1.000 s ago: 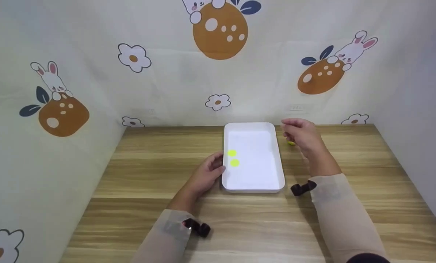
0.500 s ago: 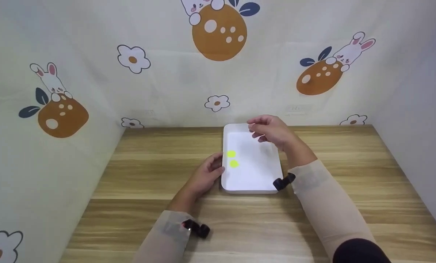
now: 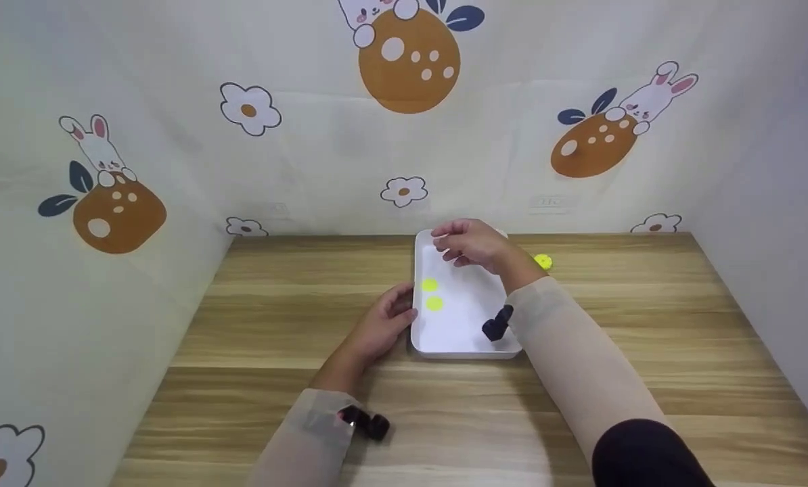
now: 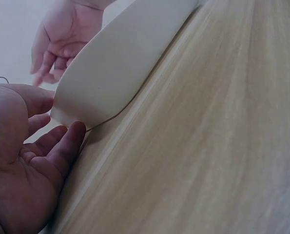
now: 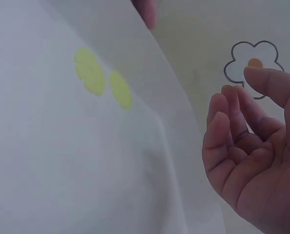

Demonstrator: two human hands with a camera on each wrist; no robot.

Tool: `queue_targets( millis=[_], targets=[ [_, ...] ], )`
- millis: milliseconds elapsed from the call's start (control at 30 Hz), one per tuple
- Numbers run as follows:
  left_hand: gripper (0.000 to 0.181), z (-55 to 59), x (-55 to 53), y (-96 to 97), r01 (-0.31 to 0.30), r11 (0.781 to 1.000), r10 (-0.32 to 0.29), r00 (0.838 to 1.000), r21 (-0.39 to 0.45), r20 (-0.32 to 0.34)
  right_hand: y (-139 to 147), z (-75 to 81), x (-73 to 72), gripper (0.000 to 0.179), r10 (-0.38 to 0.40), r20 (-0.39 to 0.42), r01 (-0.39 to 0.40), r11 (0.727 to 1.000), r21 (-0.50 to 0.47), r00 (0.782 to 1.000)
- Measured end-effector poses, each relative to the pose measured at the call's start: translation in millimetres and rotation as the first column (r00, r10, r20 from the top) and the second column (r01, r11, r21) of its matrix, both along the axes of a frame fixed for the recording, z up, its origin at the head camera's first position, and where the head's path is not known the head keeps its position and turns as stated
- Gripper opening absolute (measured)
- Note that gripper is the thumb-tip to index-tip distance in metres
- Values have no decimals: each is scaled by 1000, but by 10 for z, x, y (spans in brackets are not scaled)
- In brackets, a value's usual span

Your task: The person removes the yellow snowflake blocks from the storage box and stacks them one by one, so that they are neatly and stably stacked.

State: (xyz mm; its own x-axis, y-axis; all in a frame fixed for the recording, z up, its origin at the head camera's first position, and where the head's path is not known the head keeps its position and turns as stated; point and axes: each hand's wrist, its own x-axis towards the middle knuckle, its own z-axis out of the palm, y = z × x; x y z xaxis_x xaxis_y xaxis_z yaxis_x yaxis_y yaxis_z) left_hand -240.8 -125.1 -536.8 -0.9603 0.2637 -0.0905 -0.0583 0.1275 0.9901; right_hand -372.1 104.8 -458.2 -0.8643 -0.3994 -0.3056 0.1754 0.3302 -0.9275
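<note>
A white rectangular tray [image 3: 468, 355] lies on the wooden table. My left hand [image 3: 382, 323] rests against the tray's left outer wall, fingertips touching it in the left wrist view. Two flat yellow-green discs [image 3: 432, 294] lie inside near that wall; in the right wrist view one disc [image 5: 90, 71] has a notched edge. Above the tray's far end hovers my right hand [image 3: 470, 245], fingers loosely bent, a gap between thumb and fingers and nothing visible in it. Another yellow piece [image 3: 543, 262], round with a scalloped look, sits on the table right of the tray, beyond my right wrist.
Wood-grain table [image 3: 268, 325] surrounds the tray. Close behind its far end stands a pale curtain [image 3: 316, 169] printed with rabbits, oranges and flowers; more of it hangs at both sides. A small dark camera [image 3: 497, 325] on my right wrist overhangs the tray.
My right hand has moved left, from beside the yellow piece on the table to above the tray's far end. That piece now shows fully. My left hand and the two discs stay put.
</note>
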Motion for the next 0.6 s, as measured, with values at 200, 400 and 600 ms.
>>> queue_targets(
  millis=[200, 400, 600],
  targets=[
    [58, -13, -3, 5, -12, 1000, 12, 1000, -17, 13, -46, -207, -78, 42, -8, 26, 8, 1000, 12, 1000],
    [58, -19, 8, 7, 0, 1000, 0, 1000, -1, -9, -63, -386, -99, 39, 12, 6, -12, 1000, 16, 1000],
    [59, -19, 1, 1, 11, 1000, -10, 999, 26, -42, -67, -496, -105, 38, 61, -68, -55, 995, 85, 996]
  ],
)
